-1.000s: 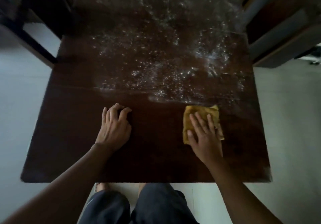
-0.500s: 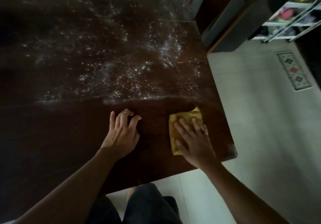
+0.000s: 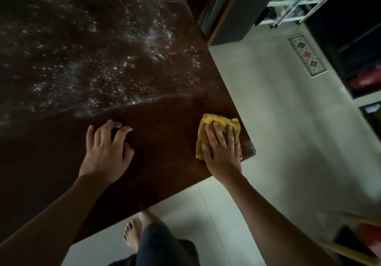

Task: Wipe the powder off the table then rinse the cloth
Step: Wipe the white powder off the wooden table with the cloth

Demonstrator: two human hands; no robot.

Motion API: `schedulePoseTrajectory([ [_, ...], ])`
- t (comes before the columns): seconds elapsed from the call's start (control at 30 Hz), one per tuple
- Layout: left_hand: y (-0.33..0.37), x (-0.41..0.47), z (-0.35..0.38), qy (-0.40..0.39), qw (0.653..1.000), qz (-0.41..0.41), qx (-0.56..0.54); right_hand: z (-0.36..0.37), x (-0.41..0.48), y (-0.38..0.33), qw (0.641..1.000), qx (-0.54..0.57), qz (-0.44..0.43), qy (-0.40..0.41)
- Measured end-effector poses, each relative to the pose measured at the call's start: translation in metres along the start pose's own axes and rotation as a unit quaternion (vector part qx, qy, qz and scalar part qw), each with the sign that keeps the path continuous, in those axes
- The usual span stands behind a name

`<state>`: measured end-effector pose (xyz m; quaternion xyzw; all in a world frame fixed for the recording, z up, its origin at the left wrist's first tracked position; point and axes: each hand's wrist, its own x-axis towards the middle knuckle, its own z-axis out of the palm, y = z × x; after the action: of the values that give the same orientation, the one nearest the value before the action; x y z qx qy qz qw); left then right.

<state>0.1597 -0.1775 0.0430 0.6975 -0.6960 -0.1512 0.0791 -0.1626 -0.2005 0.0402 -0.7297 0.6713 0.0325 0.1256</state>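
Observation:
A dark brown table (image 3: 165, 162) fills the left of the head view. White powder (image 3: 127, 63) is scattered over its far half, ending in a wiped line across the middle. A folded yellow cloth (image 3: 222, 122) lies near the table's right front corner. My right hand (image 3: 221, 150) presses flat on the cloth with straight fingers. My left hand (image 3: 107, 150) rests on the bare wiped wood to the left, fingertips bent down on the surface, holding nothing.
Pale tiled floor (image 3: 278, 121) lies to the right of the table. A small patterned mat (image 3: 307, 55) lies further off. A white rack (image 3: 288, 3) and dark furniture (image 3: 231, 14) stand at the back right. My bare foot (image 3: 134, 230) is below the table edge.
My right hand has slid the cloth rightwards to the table's right front corner. The view has swung to the right. My left hand has stayed in place on the wood.

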Motion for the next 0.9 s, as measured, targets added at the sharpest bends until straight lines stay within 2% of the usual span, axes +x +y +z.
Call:
schedulePoseTrajectory([
  [0.1, 0.007, -0.004, 0.002, 0.008, 1.000, -0.009, -0.005, 0.001, -0.028, 0.030, 0.999, -0.015, 0.051, -0.005],
  [0.27, 0.034, -0.010, 0.012, -0.017, 1.000, -0.001, 0.005, -0.012, 0.034, 0.049, 0.975, 0.076, 0.210, -0.011],
  [0.33, 0.036, -0.014, 0.015, -0.011, 1.000, 0.010, 0.013, -0.013, 0.046, 0.040, 0.969, 0.086, 0.230, -0.014],
  [0.47, 0.038, -0.016, 0.014, 0.012, 1.000, -0.006, -0.006, -0.003, 0.005, 0.030, 0.992, 0.049, 0.113, -0.003],
  [0.57, 0.041, -0.016, 0.012, 0.006, 1.000, -0.014, -0.011, 0.011, -0.053, 0.039, 0.999, 0.019, -0.010, -0.050],
  [0.63, 0.041, -0.017, 0.012, 0.005, 1.000, -0.022, -0.014, 0.014, -0.073, 0.051, 0.997, -0.016, -0.056, -0.057],
  [0.77, 0.041, -0.015, 0.013, -0.002, 0.999, -0.036, -0.025, -0.001, -0.035, 0.048, 0.995, -0.032, -0.088, -0.044],
  [0.9, 0.041, -0.015, 0.012, 0.008, 0.999, -0.046, -0.026, -0.003, 0.024, 0.007, 0.983, -0.024, -0.177, -0.040],
])
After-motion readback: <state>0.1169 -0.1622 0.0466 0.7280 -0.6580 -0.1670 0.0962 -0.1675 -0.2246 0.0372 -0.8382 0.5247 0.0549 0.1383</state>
